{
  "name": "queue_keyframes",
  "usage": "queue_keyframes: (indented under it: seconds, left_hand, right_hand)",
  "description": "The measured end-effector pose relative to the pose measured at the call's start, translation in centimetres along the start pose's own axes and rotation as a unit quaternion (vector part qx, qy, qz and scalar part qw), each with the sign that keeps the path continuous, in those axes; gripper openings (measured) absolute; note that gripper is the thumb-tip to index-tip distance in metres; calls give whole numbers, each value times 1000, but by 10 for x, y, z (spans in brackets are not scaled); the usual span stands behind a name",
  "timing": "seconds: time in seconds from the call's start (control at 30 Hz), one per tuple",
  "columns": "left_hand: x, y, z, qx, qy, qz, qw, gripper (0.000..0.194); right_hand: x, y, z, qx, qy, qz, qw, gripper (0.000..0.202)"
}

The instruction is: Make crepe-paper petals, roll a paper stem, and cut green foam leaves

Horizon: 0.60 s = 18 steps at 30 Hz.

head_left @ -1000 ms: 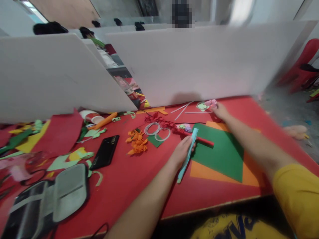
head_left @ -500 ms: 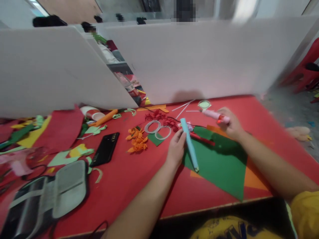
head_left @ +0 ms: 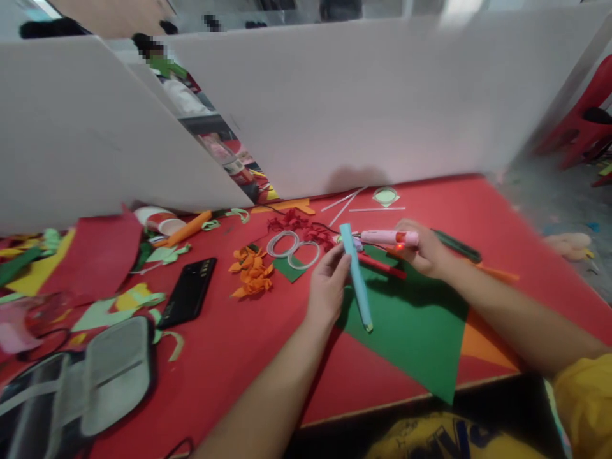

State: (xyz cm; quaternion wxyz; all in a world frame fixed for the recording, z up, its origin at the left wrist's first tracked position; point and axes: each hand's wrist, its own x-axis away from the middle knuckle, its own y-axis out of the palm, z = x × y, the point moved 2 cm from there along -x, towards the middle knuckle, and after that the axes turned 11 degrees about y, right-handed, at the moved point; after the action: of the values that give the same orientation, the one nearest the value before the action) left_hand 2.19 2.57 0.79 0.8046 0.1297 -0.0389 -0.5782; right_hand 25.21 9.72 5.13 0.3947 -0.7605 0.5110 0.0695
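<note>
My left hand point(head_left: 329, 280) is closed round the upper part of a light blue rolled paper tube point(head_left: 361, 290), which slants down over the green sheet point(head_left: 415, 331). In my right hand point(head_left: 423, 247) is a slim pink glue gun point(head_left: 389, 238) with a red light glowing on it. Its tip points left, close to the tube's upper end; whether they touch I cannot tell. Just below the glue gun lies a thin red stick point(head_left: 382, 264). Left of my left hand are two pale rings point(head_left: 303, 255), orange paper flowers point(head_left: 253, 271) and red paper flowers point(head_left: 289, 221).
A black phone point(head_left: 189, 290) and an open zip case point(head_left: 119, 376) lie on the red table to the left, among paper scraps. A dark green cutter point(head_left: 456, 245) is behind my right wrist. White panels point(head_left: 358, 108) close off the back.
My right hand has brought the glue gun left and slightly down to the top of the blue tube. The green cutter now shows behind that hand. The whole view has shifted slightly.
</note>
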Motion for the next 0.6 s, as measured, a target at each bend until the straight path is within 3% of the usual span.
queue_keyframes:
  seconds: [0.6]
  left_hand:
    - [2, 0, -1, -17, 11, -20, 1000, 60]
  right_hand:
    - [0, 1, 2, -25, 80, 15, 996, 27]
